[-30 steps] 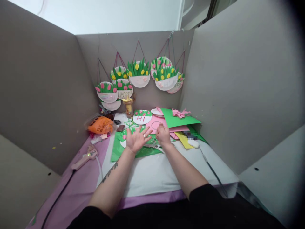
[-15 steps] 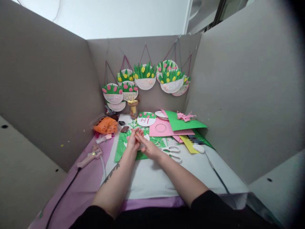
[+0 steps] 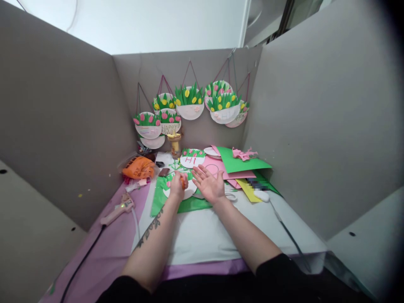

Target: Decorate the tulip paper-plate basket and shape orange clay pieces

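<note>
My left hand (image 3: 178,185) is closed in a fist over the green paper sheet (image 3: 167,206). A small orange spot shows at its curled fingers; whether it is a held thing or a nail I cannot tell. To its right, my right hand (image 3: 208,185) is open and apart from it, palm up with the fingers spread. Under and between the hands lies a white half paper plate (image 3: 188,192) with green paper grass and a pink flower, partly covered by the left hand. White-handled scissors (image 3: 232,196) lie mostly hidden behind the right hand.
A pink glue gun (image 3: 118,210) with a lit lamp and cord lies at left, near an orange bag (image 3: 139,167). A "Hi" plate (image 3: 192,162), a jar (image 3: 174,147) and coloured card sheets (image 3: 246,162) stand farther back. Flower plates (image 3: 190,111) hang on the grey back wall.
The hands were together, palms touching; now they are apart. My right hand has moved right and turned palm up, and my left hand has curled into a fist.
</note>
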`<state>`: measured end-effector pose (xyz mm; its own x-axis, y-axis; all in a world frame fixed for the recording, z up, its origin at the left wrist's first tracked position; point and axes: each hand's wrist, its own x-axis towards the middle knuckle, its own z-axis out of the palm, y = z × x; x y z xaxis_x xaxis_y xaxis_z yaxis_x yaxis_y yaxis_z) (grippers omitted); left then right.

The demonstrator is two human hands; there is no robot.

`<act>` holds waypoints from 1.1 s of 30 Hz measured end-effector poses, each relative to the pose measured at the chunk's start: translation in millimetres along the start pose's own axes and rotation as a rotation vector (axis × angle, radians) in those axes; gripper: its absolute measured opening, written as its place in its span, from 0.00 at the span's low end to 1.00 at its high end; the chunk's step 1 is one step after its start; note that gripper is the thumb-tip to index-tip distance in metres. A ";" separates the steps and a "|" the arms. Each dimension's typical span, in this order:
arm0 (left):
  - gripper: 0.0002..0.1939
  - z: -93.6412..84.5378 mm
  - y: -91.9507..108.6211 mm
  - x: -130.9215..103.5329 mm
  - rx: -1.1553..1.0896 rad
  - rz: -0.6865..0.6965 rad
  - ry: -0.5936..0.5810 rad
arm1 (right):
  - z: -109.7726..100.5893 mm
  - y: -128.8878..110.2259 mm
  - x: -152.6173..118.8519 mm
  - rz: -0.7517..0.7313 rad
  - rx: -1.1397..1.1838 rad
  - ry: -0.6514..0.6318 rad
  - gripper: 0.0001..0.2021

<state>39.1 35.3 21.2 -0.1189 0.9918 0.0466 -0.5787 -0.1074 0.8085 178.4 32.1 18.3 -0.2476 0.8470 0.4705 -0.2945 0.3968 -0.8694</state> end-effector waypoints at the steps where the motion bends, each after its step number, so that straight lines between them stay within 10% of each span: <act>1: 0.29 3.4 -3.9 -2.2 -0.011 -0.025 -0.047 | 0.3 1.9 -1.1 -0.058 -0.122 0.039 0.39; 8: 0.46 9.1 -4.7 -21.2 -0.069 -0.444 -0.553 | -6.2 8.7 -3.0 -0.241 -0.756 0.153 0.24; 17: 0.45 -0.7 15.1 -19.5 -0.390 -0.379 -0.603 | -36.3 -8.4 10.7 0.057 0.174 0.692 0.31; 25: 0.46 2.3 16.6 -21.4 -0.467 -0.344 -0.535 | -28.4 -16.2 10.9 0.182 0.340 0.415 0.30; 33: 0.40 4.3 3.2 -13.2 -0.379 -0.328 -0.212 | 0.3 7.5 -9.9 -0.216 -0.444 -0.126 0.44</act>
<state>42.3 22.1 25.7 0.2597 0.9654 -0.0232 -0.8131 0.2316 0.5340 178.4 26.6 7.2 -0.3415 0.6905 0.6376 0.0630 0.6937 -0.7175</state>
